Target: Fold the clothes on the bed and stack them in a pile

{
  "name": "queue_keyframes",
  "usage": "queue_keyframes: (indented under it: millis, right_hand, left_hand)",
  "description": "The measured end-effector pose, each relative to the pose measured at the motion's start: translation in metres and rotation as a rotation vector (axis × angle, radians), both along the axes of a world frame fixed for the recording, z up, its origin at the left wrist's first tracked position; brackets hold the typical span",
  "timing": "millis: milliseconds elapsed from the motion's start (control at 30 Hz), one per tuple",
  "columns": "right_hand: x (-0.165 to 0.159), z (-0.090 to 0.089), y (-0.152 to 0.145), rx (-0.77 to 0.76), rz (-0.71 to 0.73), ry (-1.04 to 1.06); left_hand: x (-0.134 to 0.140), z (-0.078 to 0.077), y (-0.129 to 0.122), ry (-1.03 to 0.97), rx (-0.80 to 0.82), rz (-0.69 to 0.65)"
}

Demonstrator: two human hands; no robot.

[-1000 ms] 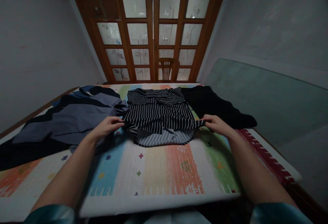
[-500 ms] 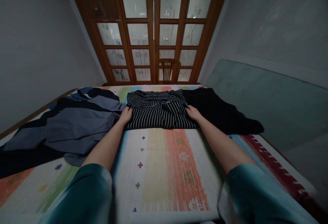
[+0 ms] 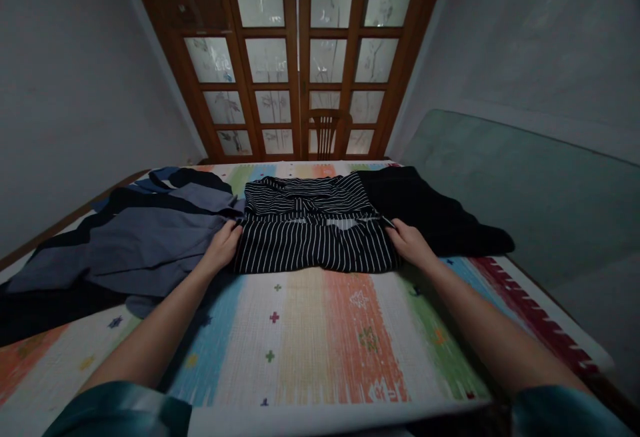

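The striped garment (image 3: pixel 318 250) is doubled over partway, its edge not yet released

Watching remotely through the head camera, I see the striped garment lying in the middle of the patterned cloth (image 3: pixel 300 344), between a crumpled grey garment (image 3: pixel 145 234) and a black garment (image 3: pixel 425 214). My left hand (image 3: pixel 225 245) has its fingers closed on the left end of a turned-over edge; my right hand (image 3: pixel 411 242) pinches the other end, so the fabric runs between the two hands.

As for progress, I judge the work to be partway. The near portion is already doubled back, its stripes running towards me and its near border roughly straight. The far portion lies flat, stripes running across. Between them a strip of paler fabric shows along the held edge, so I take that turn as not yet settled. Letting go and smoothing look undone. The grey garment lies loose and rumpled, so I count it as unsorted; how the black one is arranged, I cannot tell.
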State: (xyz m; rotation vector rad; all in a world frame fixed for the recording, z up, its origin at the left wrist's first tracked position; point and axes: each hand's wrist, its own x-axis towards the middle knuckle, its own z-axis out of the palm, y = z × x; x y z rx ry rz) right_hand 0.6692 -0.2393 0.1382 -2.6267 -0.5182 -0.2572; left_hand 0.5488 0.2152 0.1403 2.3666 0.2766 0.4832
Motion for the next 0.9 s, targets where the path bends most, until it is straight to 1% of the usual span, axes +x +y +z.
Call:
queue_keyframes:
  millis: [67,100,133,200,233,267,333,400,467,500,533,600,667,733,833,900]
  right_hand:
    - [0.016,0.014,0.000,0.240,-0.028,-0.151]
    - [0.027,0.022,0.002,0.340,-0.071,-0.244]
    - [0.040,0.029,0.007,0.419,-0.130,-0.336]
    - [0.068,0.040,0.022,0.508,-0.252,-0.478]
    - [0.082,0.043,0.033,0.516,-0.297,-0.501]
    - [0.095,0.044,0.044,0.500,-0.323,-0.485]
    - [0.114,0.036,0.068,0.386,-0.350,-0.334]
    - [0.121,0.021,0.088,0.177,-0.322,-0.080]
    - [0.118,0.001,0.100,-0.035,-0.234,0.119]
    - [0.114,-0.008,0.103,-0.115,-0.190,0.164]
    - [0.110,-0.016,0.104,-0.174,-0.158,0.178]
    - [0.100,-0.026,0.102,-0.238,-0.134,0.155]
    - [0.091,-0.030,0.097,-0.267,-0.140,0.128]
    - [0.081,-0.031,0.092,-0.290,-0.147,0.118]
    - [0.059,-0.031,0.082,-0.322,-0.138,0.096]
    - [0.040,-0.032,0.074,-0.346,-0.120,0.080]
  left_hand:
    - [0.017,0.013,0.014,-0.178,-0.107,0.031]
    - [0.030,0.020,0.020,-0.267,-0.145,0.057]
    - [0.046,0.026,0.025,-0.355,-0.180,0.099]
    - [0.081,0.037,0.031,-0.488,-0.238,0.196]
    - [0.098,0.039,0.031,-0.514,-0.269,0.261]
    - [0.115,0.039,0.029,-0.471,-0.271,0.293]
    - [0.139,0.032,0.020,-0.256,-0.189,0.343]
    - [0.149,0.017,0.007,0.033,-0.042,0.307]
    - [0.148,-0.001,-0.005,0.249,0.127,0.248]
    - [0.144,-0.009,-0.010,0.312,0.209,0.226]
    - [0.139,-0.015,-0.014,0.350,0.282,0.215]
    - [0.129,-0.023,-0.020,0.378,0.396,0.204]
    - [0.120,-0.025,-0.024,0.385,0.465,0.199]
    - [0.111,-0.024,-0.029,0.376,0.504,0.193]
    - [0.093,-0.025,-0.039,0.349,0.537,0.177]
    - [0.076,-0.028,-0.047,0.335,0.538,0.165]
